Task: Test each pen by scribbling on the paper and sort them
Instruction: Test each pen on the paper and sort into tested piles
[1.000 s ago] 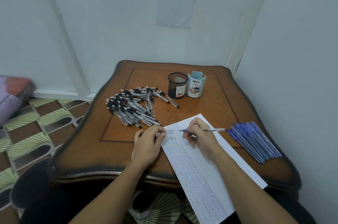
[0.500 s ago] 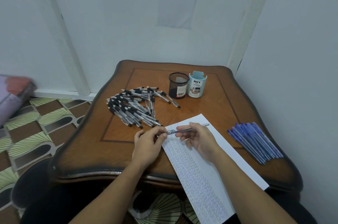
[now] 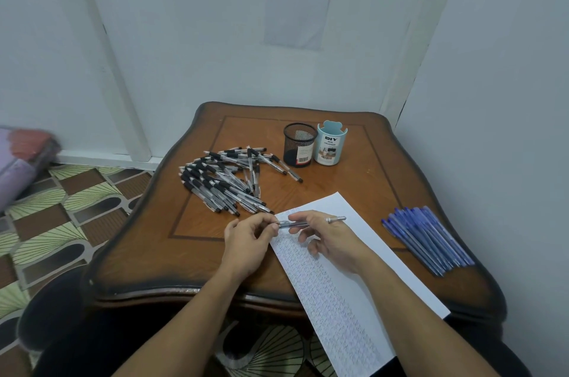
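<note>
A clear pen (image 3: 297,224) lies level between my two hands, just above the top of the white paper (image 3: 397,265), which is covered in rows of scribbles. My left hand (image 3: 249,241) pinches the pen's left end with thumb and forefinger. My right hand (image 3: 329,238) holds the pen's barrel in its fingers, and the pen's silver end pokes out past the knuckles. A heap of several black-grip pens (image 3: 224,182) lies at the table's left. Several blue pens (image 3: 428,238) lie side by side at the right.
A black mesh pen cup (image 3: 300,145) and a light blue desk organizer cup (image 3: 331,144) stand at the back of the brown wooden table (image 3: 160,253). Walls close in behind and to the right. Patterned floor lies to the left.
The pen was held apart from a small piece in my left hand one second ago. Both hands have since come together on the pen, and its right end has dropped toward my right knuckles.
</note>
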Tool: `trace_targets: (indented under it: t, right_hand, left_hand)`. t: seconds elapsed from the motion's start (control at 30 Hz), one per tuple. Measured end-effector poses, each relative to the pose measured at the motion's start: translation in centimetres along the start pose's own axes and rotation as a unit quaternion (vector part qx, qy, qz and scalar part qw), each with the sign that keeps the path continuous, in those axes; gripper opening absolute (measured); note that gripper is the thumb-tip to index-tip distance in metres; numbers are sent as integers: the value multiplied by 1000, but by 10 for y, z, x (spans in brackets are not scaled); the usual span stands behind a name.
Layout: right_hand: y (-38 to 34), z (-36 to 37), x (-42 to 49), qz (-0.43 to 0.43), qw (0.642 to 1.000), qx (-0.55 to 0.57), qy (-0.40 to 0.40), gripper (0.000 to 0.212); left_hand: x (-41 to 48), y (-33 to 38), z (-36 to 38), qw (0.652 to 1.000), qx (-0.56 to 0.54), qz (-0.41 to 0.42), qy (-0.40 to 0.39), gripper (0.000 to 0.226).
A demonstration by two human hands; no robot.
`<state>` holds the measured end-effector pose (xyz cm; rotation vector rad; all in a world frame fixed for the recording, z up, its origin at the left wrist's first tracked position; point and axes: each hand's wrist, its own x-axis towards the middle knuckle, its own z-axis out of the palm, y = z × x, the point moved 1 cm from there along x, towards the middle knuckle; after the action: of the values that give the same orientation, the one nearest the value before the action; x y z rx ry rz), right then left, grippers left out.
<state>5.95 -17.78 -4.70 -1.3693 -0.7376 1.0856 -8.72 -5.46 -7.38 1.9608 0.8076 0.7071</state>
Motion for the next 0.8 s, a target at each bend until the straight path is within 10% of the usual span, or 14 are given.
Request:
trace_targets:
  t: [0.27,0.47,0.8]
  right_hand:
    - [-20,-28,-4,-77,959,-231,143,14]
    - [-29,-25,0,-90,738,-669,7,27]
    - [-29,-117,-41,-31,787,-535,307,18]
  left_hand:
    - [-5,5,2,995,94,-7,-8,14]
    - [-6,9,2,989,143,10,-24,12]
    - [-7,2,0,971,221,54,-80,45]
